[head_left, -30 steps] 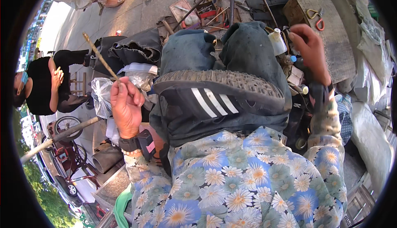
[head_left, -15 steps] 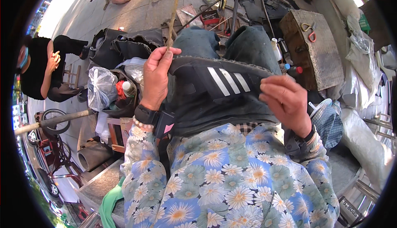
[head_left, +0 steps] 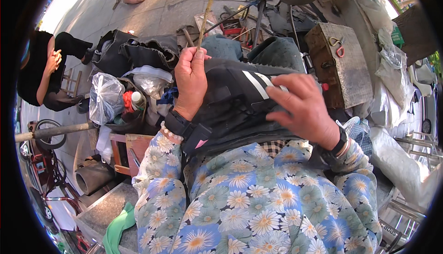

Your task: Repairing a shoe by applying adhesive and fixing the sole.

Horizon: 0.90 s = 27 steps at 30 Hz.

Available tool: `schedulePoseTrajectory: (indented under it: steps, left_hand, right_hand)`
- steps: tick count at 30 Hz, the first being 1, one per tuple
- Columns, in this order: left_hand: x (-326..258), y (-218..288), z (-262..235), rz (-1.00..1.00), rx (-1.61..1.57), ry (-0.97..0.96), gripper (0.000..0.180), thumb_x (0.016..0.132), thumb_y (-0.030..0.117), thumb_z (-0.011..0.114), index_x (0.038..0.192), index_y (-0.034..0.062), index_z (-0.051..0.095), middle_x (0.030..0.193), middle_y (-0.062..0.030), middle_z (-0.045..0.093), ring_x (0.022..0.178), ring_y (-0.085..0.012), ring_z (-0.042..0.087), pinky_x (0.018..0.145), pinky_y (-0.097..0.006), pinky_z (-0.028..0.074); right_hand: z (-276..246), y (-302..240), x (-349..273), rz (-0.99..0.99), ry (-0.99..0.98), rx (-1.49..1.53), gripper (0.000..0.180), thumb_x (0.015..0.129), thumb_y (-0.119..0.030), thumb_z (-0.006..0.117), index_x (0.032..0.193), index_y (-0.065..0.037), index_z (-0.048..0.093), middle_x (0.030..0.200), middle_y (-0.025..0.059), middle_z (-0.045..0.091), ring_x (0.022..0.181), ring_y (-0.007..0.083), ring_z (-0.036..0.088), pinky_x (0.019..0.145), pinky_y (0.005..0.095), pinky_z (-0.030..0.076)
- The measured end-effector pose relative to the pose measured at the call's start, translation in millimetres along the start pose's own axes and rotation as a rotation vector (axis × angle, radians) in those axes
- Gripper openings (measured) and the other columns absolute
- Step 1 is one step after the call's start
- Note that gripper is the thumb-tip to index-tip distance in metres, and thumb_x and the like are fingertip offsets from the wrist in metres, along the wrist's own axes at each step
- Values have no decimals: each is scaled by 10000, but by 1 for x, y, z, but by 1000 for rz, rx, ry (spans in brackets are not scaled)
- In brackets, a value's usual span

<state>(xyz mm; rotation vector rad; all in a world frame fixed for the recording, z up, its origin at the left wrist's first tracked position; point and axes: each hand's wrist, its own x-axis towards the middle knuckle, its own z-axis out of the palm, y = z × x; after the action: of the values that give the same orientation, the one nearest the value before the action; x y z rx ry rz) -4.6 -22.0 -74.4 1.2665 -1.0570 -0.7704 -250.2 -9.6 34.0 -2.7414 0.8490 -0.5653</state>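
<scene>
A thin yellowish-brown stick point(head_left: 208, 12) rises from my left hand point(head_left: 190, 79), pinched between thumb and fingers. Its upper end looks rough and coated. Across my lap lies a black sheet-like piece point(head_left: 226, 115) with white stripes point(head_left: 255, 84); whether it is an apron or part of a bag I cannot tell. Over the striped part hovers my right hand point(head_left: 302, 109), fingers apart and slightly blurred, with nothing visible in them. It covers some of the stripes. Beyond the piece, my knees show in dark trousers point(head_left: 279, 53).
A wooden box point(head_left: 339, 65) with red-handled scissors point(head_left: 339, 46) on it stands at the right. Ahead are scattered tools and a red tray point(head_left: 233, 26) beside metal legs. Black bags point(head_left: 147, 51) and a clear plastic bag point(head_left: 106, 99) lie left; a person point(head_left: 46, 69) sits beyond.
My right hand has moved left over the stripes, and its fingers have spread. My left hand has shifted slightly right with the stick. The view has tilted a little.
</scene>
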Motion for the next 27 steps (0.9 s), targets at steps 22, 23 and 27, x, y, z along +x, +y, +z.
schedulePoseTrajectory:
  steps: [22,23,27]
  left_hand:
    - [-27,26,-17,-37,221,-82,96,921,97,559,953,7,560,762,-16,549,700,-72,497,645,-224,425]
    - [-20,31,-15,9,176,-104,106,894,84,592,957,6,559,764,-5,543,683,-59,486,627,-216,420]
    - [-2,55,6,10,162,-329,177,815,29,668,951,10,557,772,39,527,664,-14,451,597,-178,392]
  right_hand:
    - [37,21,-21,-108,72,-30,280,646,-56,647,923,-79,614,1103,61,638,1041,243,567,879,398,414]
    - [37,20,-21,-105,77,-27,280,646,-56,647,923,-79,614,1103,61,638,1041,243,567,879,398,414]
    - [28,16,-18,-55,28,-6,301,646,-44,657,941,-75,611,1102,80,631,1065,254,559,911,397,407]
